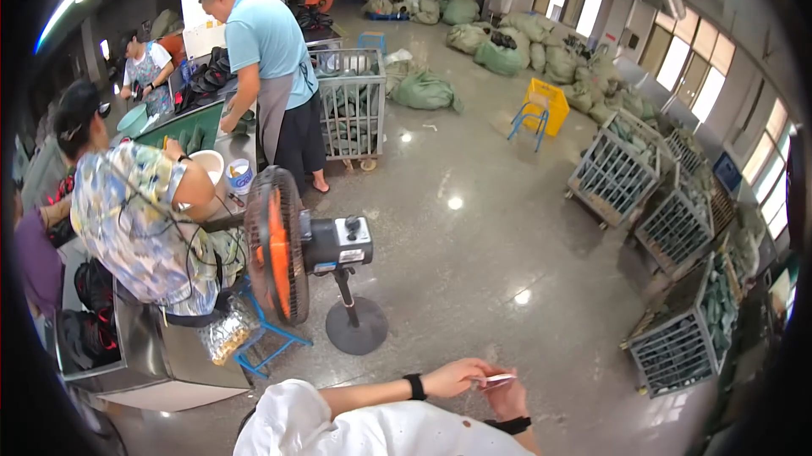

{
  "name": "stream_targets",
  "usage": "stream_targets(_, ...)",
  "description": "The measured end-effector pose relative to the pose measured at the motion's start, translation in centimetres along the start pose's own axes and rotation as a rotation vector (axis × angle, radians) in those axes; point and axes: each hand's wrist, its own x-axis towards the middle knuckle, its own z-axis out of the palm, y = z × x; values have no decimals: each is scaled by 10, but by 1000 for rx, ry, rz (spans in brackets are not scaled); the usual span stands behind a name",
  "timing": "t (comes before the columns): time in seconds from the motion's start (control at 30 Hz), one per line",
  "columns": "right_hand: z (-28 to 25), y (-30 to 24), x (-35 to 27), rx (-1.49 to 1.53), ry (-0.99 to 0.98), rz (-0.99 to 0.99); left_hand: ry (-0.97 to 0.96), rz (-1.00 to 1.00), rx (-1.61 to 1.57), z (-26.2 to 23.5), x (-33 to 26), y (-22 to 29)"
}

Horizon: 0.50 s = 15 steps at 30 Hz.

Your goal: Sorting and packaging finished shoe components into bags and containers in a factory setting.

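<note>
My left hand [455, 376] reaches in from the lower left, with a white sleeve and a black wristband on that arm. My right hand [508, 399] comes up from the bottom edge and also wears a black band at the wrist. The two hands meet low in the picture, above the grey polished floor [507, 228]. Between their fingertips they pinch a small, thin, pale pink and white strip [496, 379]. What the strip is stays too small to tell.
An orange-bladed pedestal fan [283, 255] stands just left of my hands. Behind it, several co-workers work at a steel table [161, 363]. Wire cage carts [677, 342] line the right side; another cart [351, 105], green sacks [427, 90] and a yellow crate [545, 105] lie farther off.
</note>
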Motion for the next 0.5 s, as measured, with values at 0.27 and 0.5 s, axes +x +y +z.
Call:
stream_targets(0.27,-39,-110,192,522,-35,7,-295,-440,-282,-65,179,-120)
stream_targets(0.5,-103,-263,440,337,194,-197,501,-739,-33,-269,225,-167)
